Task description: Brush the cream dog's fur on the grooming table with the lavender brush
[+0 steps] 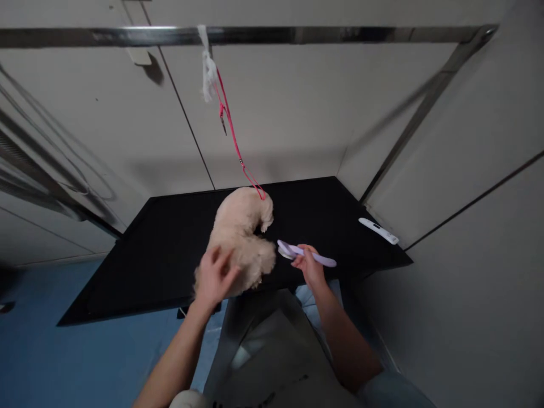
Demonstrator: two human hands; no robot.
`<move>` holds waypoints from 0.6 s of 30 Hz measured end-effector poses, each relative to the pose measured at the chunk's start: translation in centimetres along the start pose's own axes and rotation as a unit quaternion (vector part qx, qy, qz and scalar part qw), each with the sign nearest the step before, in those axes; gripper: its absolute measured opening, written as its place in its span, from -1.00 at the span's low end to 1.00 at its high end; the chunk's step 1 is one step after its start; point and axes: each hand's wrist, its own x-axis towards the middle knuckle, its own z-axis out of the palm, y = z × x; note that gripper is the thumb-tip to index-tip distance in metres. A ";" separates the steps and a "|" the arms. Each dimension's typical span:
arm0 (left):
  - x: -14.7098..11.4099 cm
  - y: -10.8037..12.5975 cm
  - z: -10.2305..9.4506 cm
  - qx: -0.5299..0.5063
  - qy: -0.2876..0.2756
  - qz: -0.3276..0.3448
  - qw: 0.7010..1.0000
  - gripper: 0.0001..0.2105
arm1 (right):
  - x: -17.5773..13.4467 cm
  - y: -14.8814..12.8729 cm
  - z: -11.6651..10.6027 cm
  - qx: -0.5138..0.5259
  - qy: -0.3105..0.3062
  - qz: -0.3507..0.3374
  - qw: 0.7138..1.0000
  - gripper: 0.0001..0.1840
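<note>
Apron (pixel 280 351) fronts a fluffy cream dog (pixel 238 229) — left hand (pixel 215 276) splayed, right hand (pixel 311 265) clutching brush (pixel 325 260).

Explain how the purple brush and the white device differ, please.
The brush is light purple, while the device is white with a dark mark. The brush is held in the right grip; the device lies unheld on the black table, near its right edge. Both are long and slender.

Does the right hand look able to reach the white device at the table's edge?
Probably yes: beyond the purple tool in its grip, only black tabletop shows between the right hand and the white device.
</note>
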 end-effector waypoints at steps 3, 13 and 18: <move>-0.2 3.9 2.6 0.021 -0.044 0.072 0.996 -0.54 | -2.8 -0.9 -0.2 -0.005 -0.160 0.066 0.985 -0.49; 2.5 -2.6 3.0 -0.162 -0.051 -0.105 0.980 -0.86 | -9.7 4.4 6.3 -0.203 -0.382 -0.054 0.900 -0.83; 2.8 -4.7 3.6 -0.211 -0.058 -0.133 0.967 -0.80 | -14.9 7.3 4.5 -0.321 -0.495 0.016 0.807 -0.71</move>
